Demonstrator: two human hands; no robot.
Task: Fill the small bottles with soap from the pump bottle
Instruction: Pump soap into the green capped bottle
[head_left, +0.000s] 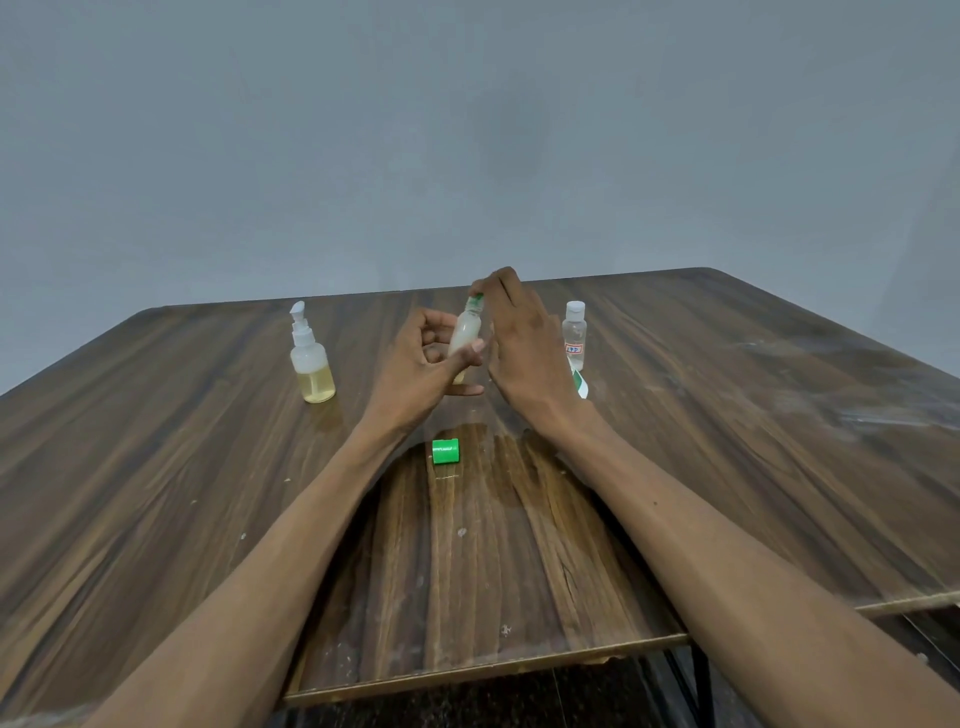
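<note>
From the head view, the left hand grips a small bottle above the table; the right hand pinches its green cap, seemingly uncapping or capping it. The pump bottle stands apart at left; another green cap lies nearer, a clear bottle at right; next, I judge, that twist needs finishing.

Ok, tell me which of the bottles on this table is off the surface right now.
The small milky bottle with the green top, gripped by the left hand. The pump bottle of yellow soap and the clear white-capped bottle both stand on the wooden table.
</note>
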